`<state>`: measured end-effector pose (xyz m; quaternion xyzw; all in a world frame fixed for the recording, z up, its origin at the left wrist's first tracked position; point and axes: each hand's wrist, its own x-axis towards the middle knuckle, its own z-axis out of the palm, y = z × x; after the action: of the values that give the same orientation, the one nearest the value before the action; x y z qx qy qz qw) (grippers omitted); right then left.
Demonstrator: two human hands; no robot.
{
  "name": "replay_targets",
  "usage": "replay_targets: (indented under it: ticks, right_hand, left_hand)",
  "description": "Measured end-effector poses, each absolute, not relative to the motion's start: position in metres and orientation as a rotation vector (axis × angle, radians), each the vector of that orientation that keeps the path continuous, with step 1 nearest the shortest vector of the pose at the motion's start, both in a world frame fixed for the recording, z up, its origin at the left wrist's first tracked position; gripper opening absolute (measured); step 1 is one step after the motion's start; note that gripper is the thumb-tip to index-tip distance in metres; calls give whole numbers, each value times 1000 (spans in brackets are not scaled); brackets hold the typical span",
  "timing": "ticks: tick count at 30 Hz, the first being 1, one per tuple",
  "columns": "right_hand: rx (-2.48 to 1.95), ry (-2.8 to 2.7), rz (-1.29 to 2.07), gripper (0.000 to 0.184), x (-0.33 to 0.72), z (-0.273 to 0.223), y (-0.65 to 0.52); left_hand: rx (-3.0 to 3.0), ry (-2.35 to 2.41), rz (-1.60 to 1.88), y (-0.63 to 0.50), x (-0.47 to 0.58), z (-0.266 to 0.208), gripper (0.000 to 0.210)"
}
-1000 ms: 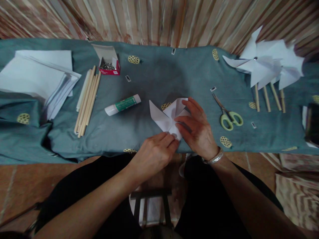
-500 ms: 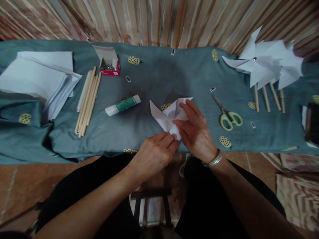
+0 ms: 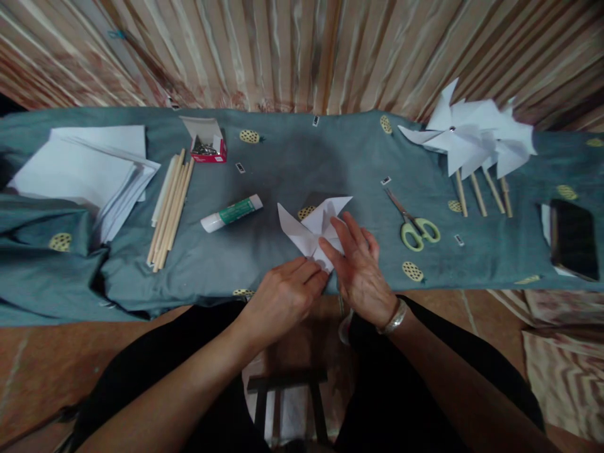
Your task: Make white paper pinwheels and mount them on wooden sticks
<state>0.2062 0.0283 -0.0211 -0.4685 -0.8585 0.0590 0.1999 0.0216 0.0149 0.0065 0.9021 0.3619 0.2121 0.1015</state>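
A white paper pinwheel (image 3: pixel 311 234) with folded, pointed blades lies near the front edge of the cloth-covered table. My left hand (image 3: pixel 285 294) pinches its lower corner, fingers closed; the fingertips partly hide the paper there. My right hand (image 3: pixel 361 274), with a silver bracelet at the wrist, holds the pinwheel from the right, its thumb near the centre and its fingers over the right blade. Left of the pinwheel lies a glue stick (image 3: pixel 233 212) with a green label. Scissors (image 3: pixel 413 228) with light green handles rest to its right.
White paper sheets (image 3: pixel 80 167) are stacked at the left, beside several wooden sticks (image 3: pixel 170 211). Behind these stands an opened red box (image 3: pixel 209 151) of small metal pieces. Pinwheels on sticks (image 3: pixel 467 141) lie at the back right, a dark phone (image 3: pixel 574 239) at the far right.
The camera view has shifted a little, showing more of the right side. Both hands stay on the pinwheel; my right fingers have moved slightly down over the right blade.
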Motion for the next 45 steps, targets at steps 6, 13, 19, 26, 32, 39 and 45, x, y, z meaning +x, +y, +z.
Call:
replay_targets:
  ticks: [6,13,19,26,32,39,45]
  right_hand:
    - [-1344,-2465,84,38,203,-18,28]
    - [-1316,-2400,160,40,203,-21,35]
    - [-1316,-2384,144,54,203,-25,33]
    - [-1317,-2410,130,48,203,-27,32]
    - [-1330,-2308,174,57,206,-25,36]
    - [-1313,-2278,164,55,207,-25,42]
    - [-1343,-2293,190,46,204,-19,39]
  left_hand:
    - [2623,1094,801,17,16,8,15]
    - [2631,1132,801,22,20,7,18]
    - [2619,1228,732,31,21,3,23]
    - [2575,1302,718,39,23,-4,24]
    - [2555,1287,766,40,26,-5,20]
    - [2587,1301,710,42,26,-5,19]
    - [2612,1296,636,41,26,-5,21]
